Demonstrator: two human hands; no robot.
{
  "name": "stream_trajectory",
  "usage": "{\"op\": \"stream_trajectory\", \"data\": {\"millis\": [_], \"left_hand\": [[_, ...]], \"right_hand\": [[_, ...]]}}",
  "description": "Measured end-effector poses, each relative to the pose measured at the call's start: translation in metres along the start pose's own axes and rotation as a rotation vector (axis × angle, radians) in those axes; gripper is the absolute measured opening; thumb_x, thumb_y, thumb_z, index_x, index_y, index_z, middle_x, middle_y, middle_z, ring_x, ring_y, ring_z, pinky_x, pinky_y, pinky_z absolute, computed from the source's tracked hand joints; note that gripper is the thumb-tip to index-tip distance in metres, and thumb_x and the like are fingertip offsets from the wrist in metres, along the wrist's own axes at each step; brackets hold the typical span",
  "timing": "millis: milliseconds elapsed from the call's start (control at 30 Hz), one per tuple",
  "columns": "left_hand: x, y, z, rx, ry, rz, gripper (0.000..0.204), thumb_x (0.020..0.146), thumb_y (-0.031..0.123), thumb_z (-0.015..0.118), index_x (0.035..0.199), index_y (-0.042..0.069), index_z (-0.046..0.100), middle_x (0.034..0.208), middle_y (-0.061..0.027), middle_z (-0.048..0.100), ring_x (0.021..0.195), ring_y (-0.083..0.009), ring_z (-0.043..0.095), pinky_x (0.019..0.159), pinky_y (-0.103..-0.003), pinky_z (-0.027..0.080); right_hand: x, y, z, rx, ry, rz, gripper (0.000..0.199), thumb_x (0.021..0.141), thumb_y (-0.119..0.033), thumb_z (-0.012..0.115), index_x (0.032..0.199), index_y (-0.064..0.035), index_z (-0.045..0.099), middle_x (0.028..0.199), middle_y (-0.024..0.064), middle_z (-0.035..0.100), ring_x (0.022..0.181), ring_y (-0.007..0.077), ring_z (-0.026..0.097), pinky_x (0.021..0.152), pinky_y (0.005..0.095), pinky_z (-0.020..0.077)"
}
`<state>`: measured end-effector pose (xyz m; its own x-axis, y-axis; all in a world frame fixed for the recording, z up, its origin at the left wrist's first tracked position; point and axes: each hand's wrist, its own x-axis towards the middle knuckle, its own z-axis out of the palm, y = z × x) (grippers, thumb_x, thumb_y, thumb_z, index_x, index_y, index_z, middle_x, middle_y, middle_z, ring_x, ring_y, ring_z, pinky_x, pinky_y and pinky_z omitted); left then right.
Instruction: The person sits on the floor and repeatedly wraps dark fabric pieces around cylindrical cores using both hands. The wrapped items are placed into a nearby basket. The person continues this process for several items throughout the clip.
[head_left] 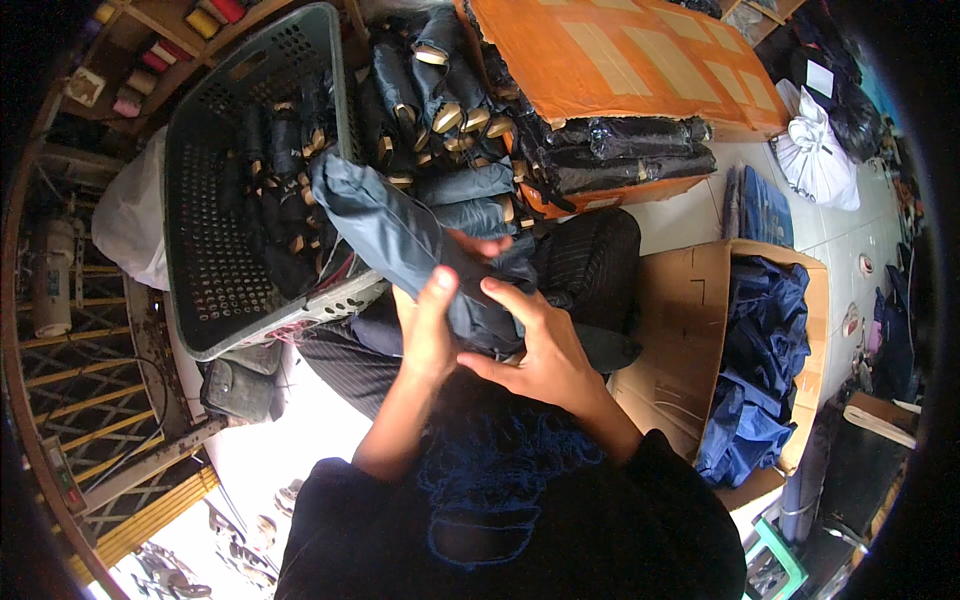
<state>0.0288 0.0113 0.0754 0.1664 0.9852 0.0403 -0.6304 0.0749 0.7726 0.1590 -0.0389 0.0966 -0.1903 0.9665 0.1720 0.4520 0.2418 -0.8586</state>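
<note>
A grey-blue fabric bundle, which looks like a folded umbrella, lies slanted across both my hands, its far end pointing up and left over a basket's rim. My left hand is wrapped round it, thumb on top and fingertips showing on the far side. At its darker near end my right hand grips the fabric between thumb and fingers. What lies inside the near end is hidden by my hands. Just beyond, more grey-blue umbrellas with pale wooden-looking ends lie piled.
On the left stands a dark perforated basket holding several wrapped umbrellas. An orange taped carton with dark plastic packs is at the back. At right, a cardboard box holds blue fabric. A metal lattice gate borders the left.
</note>
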Motion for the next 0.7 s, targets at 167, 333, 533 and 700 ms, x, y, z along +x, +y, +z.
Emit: {"op": "stream_trajectory", "data": {"millis": [167,333,533,700], "left_hand": [[0.002,0.001,0.003,-0.084,0.050,-0.125,0.053,0.087,0.039,0.062,0.116,-0.003,0.046,0.100,-0.0183,0.061,0.101,-0.0339,0.061,0.093,-0.047,0.047],[-0.015,-0.007,0.007,-0.142,0.018,-0.148,0.052,0.087,0.037,0.064,0.114,-0.005,0.047,0.099,-0.0208,0.061,0.097,-0.0336,0.063,0.089,-0.045,0.051],[-0.005,-0.011,-0.001,-0.081,0.020,-0.200,0.064,0.092,0.056,0.050,0.118,-0.002,0.046,0.106,-0.0204,0.060,0.104,-0.0328,0.061,0.092,-0.044,0.048],[0.004,-0.005,-0.013,-0.209,-0.014,-0.196,0.074,0.090,0.067,0.037,0.118,-0.001,0.045,0.105,-0.0206,0.060,0.100,-0.0330,0.061,0.089,-0.044,0.051]], "right_hand": [[-0.007,0.013,0.010,-0.045,0.054,-0.110,0.082,0.063,-0.010,0.079,0.137,-0.0249,0.047,0.121,0.0252,0.047,0.095,0.0448,0.062,0.073,0.0455,0.0557],[-0.014,0.019,0.021,-0.047,0.155,-0.212,0.079,0.064,-0.003,0.076,0.135,-0.0242,0.049,0.138,0.0332,0.034,0.119,0.0508,0.047,0.084,0.0457,0.0544],[-0.003,0.016,0.015,-0.008,0.105,-0.081,0.078,0.065,-0.001,0.073,0.136,-0.0246,0.049,0.137,0.0357,0.034,0.108,0.0508,0.055,0.083,0.0456,0.0544],[-0.001,0.013,0.013,-0.004,0.031,-0.109,0.080,0.067,0.000,0.072,0.138,-0.0259,0.046,0.133,0.0348,0.036,0.098,0.0490,0.059,0.078,0.0455,0.0552]]}}
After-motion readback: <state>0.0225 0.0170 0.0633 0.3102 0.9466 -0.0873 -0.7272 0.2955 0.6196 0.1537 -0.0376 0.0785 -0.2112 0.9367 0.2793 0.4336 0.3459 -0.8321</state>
